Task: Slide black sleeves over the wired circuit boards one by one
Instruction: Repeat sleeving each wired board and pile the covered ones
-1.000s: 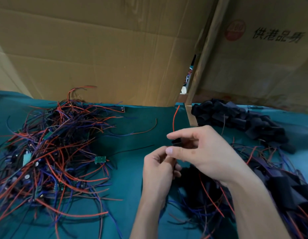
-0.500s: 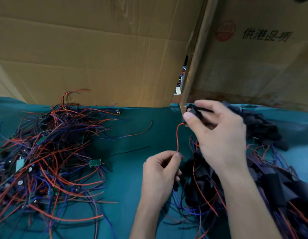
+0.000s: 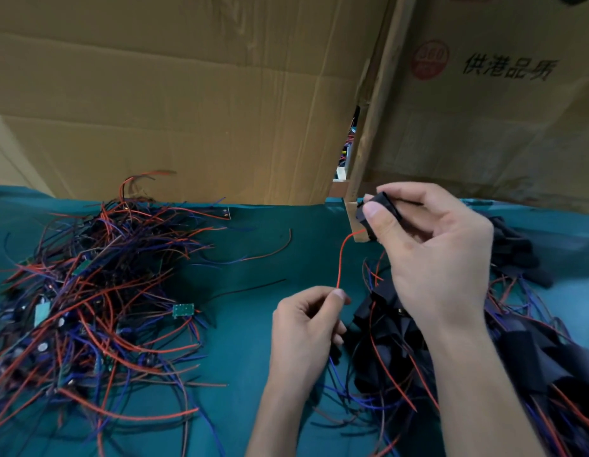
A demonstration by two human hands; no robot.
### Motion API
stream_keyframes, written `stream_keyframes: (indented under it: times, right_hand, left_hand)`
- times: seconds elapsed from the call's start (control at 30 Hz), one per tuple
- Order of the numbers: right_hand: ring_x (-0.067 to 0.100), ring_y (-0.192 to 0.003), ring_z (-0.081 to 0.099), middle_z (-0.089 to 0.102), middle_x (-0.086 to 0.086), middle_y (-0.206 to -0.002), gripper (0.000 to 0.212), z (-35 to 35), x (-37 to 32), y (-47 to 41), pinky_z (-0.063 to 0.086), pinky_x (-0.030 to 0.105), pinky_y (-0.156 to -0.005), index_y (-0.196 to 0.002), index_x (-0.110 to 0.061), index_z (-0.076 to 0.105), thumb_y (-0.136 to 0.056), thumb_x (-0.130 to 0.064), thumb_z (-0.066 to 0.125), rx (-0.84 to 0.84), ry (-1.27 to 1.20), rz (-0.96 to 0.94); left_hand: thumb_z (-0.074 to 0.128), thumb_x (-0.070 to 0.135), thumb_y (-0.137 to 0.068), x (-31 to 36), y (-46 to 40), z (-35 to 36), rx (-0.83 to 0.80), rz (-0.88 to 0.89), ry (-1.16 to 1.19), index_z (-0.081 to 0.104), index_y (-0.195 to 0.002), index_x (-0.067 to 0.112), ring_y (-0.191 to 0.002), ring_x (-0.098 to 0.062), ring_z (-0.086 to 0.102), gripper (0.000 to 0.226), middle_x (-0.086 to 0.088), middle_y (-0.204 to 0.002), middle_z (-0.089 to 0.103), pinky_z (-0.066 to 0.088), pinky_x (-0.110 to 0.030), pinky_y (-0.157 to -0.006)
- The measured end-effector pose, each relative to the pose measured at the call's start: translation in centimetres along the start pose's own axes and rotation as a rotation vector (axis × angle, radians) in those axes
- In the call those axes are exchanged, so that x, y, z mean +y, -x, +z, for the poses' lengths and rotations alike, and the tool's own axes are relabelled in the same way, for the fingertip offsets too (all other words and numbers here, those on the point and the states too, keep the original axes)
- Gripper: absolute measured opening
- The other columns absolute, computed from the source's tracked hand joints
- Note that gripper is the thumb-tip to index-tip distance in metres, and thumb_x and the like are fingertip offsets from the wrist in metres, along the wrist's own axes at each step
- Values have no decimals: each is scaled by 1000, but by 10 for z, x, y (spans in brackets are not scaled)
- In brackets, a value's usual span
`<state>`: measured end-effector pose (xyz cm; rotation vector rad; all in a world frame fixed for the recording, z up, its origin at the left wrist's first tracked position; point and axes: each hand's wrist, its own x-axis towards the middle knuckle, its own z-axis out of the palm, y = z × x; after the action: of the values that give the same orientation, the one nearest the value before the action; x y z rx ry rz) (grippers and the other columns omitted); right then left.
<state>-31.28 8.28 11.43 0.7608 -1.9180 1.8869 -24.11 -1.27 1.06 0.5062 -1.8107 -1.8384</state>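
Head view: the right hand (image 3: 431,255) pinched a sleeve (image 3: 377,211) above the bench (image 3: 253,341); the left hand (image 3: 306,328) pinched its red wire (image 3: 340,258). Sleeved boards (image 3: 401,351) lay right; many bare ones (image 3: 88,308) remained left.

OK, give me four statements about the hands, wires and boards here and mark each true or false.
1. The right hand holds a black sleeve. True.
2. The left hand is empty. False: it pinches a red wire.
3. The tangled wire pile lies to the left of both hands. True.
4. The loose green board sits on cardboard. False: it lies on the teal cloth.
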Motion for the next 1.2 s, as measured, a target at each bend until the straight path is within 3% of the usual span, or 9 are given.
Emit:
stream_keyframes:
  times: [0.13, 0.3, 0.47, 0.63, 0.8, 0.9, 0.97, 1.1, 1.2]
  right_hand:
    - [6, -83, 76, 79, -16, -88, 15, -5, -8, -2, 61, 25, -77, -96, -25, 75, -88, -14, 80, 66, -12, -64]
    - [3, -83, 75, 78, -18, -86, 15, -6, -8, -4, 60, 26, -73, -97, -27, 75, -87, -18, 82, 51, 92, -102]
    - [-8, -90, 70, 78, -12, -91, 25, 8, 15, 7, 55, 20, -85, -104, -28, 75, -81, -27, 85, -77, 321, 76]
    - [5, -77, 75, 79, -10, -79, 25, 13, 34, 11, 60, 48, -85, -98, -24, 71, -78, -24, 87, -205, 171, 381]
    - [15, -72, 76, 78, -5, -75, 18, 13, 43, 16, 61, 43, -80, -92, -22, 71, -81, -16, 84, -395, 200, 429]
    - [11, -71, 76, 79, -5, -75, 18, 11, 46, 13, 60, 35, -74, -89, -21, 72, -82, -8, 82, -319, 151, 382]
    - [11, -75, 77, 79, -4, -79, 18, 5, 49, 9, 60, 34, -76, -90, -19, 74, -82, -5, 81, -212, 80, 363]
    - [11, -74, 77, 79, -4, -80, 18, -5, 51, 3, 56, 28, -70, -90, -20, 75, -83, -5, 81, -73, -20, 333]
    - [19, -75, 77, 79, 2, -79, 12, -3, 50, 6, 54, 36, -69, -90, -18, 75, -82, -13, 83, -141, -21, 376]
  left_hand:
    - [63, 27, -93, -1, 0, -1, 4, -15, 17, 75, -77, 20, -47, -12, 54, 21, 0, -53, 60, 46, -22, -52]
    - [64, 24, -94, -1, -1, 2, 8, -18, 7, 75, -76, 21, -46, -13, 53, 22, 1, -51, 59, 45, -22, -51]
    - [62, 20, -96, 1, -1, 2, 0, 2, -11, 75, -77, 22, -46, -11, 54, 24, -1, -52, 61, 43, -19, -49]
    - [62, 20, -96, 5, 1, 2, -19, 34, 0, 75, -80, 17, -49, -11, 52, 21, 1, -55, 59, 42, -20, -51]
    - [68, 28, -92, 4, 2, -1, 2, 85, -45, 64, -67, 11, -51, -8, 43, 30, 3, -53, 54, 34, -22, -49]
    - [76, 26, -77, 8, 2, 0, -27, 24, 92, 71, -87, 14, -57, -10, 52, 16, 1, -67, 65, 43, -20, -53]
    - [79, 15, -68, 6, 1, -1, -40, -25, 207, 70, -98, 14, -71, -14, 65, 31, -2, -85, 72, 54, -24, -67]
    - [83, -3, -69, 3, 1, -6, -2, 7, 211, 72, -85, 10, -71, -12, 66, 23, -2, -82, 73, 51, -20, -66]
    - [79, -3, -78, 2, 1, -7, 25, 6, 231, 75, -81, 12, -69, -12, 66, 15, -5, -78, 74, 51, -19, -66]
